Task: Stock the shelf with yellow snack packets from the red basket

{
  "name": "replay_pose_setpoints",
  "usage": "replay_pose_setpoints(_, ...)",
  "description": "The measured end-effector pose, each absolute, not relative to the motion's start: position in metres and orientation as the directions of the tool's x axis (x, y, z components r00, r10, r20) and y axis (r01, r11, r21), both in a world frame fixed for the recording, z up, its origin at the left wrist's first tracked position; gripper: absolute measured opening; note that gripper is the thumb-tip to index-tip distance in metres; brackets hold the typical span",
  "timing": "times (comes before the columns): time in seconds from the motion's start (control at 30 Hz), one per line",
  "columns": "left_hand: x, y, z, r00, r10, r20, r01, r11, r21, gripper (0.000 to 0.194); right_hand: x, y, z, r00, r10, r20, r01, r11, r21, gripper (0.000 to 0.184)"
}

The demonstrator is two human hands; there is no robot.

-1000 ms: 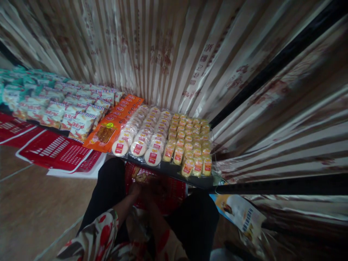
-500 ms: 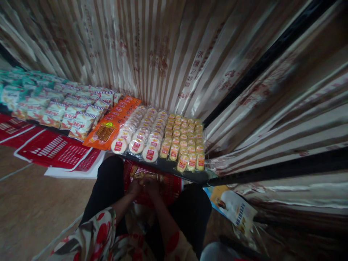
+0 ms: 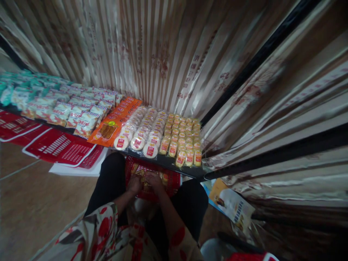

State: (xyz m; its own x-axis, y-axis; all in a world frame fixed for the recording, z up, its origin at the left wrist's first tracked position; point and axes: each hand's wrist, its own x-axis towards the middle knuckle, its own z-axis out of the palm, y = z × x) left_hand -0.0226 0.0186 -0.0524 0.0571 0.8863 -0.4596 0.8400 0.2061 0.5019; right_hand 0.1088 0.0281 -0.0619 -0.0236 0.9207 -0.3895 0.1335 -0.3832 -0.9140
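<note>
Both my hands reach into a red plastic basket (image 3: 171,181) between my knees, under the shelf's front edge. My left hand (image 3: 135,183) and my right hand (image 3: 154,180) sit close together over small yellow wrapped snack packs (image 3: 141,174) in the basket. The fingers of both hands curl down among the packs. Dim light hides what each hand grips. Above the basket, the shelf (image 3: 165,162) carries rows of yellow packs (image 3: 182,139), round white cakes (image 3: 141,134) and orange packets (image 3: 114,123).
Striped white and blue-green snack bags (image 3: 54,105) fill the shelf to the left. Flat red baskets (image 3: 59,148) lie on the floor at the left. A shiny patterned curtain (image 3: 168,54) hangs behind and to the right. A printed package (image 3: 233,206) lies on the floor at the right.
The view has shifted a little, and the shelf now sits higher and further left. My hands have stayed in the basket, moving slightly among the yellow packs.
</note>
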Motion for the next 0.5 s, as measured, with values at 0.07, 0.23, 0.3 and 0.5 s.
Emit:
replay_pose_setpoints(0.07, -0.023, 0.017, -0.049, 0.077, 0.899, -0.432, 0.841, 0.174, 0.512, 0.029, 0.110, 0.028, -0.060, -0.019, 0.918, -0.395, 0.084, -0.393, -0.916, 0.029)
replay_pose_setpoints(0.23, -0.019, 0.017, -0.045, 0.105, 0.903, -0.417, 0.824, 0.156, 0.545, 0.029, 0.115, 0.031, -0.053, 0.012, 0.921, -0.389, 0.009, -0.389, -0.921, 0.029)
replay_pose_setpoints(0.3, -0.017, 0.017, -0.043, 0.105, 0.900, -0.424, 0.814, 0.167, 0.556, 0.029, 0.119, 0.030, -0.051, 0.026, 0.926, -0.377, -0.001, -0.377, -0.926, 0.028)
replay_pose_setpoints(0.5, -0.013, 0.010, -0.042, 0.187, 0.851, -0.490, 0.778, 0.176, 0.602, 0.023, 0.122, 0.026, -0.053, 0.031, 0.935, -0.353, 0.047, -0.354, -0.934, 0.023)
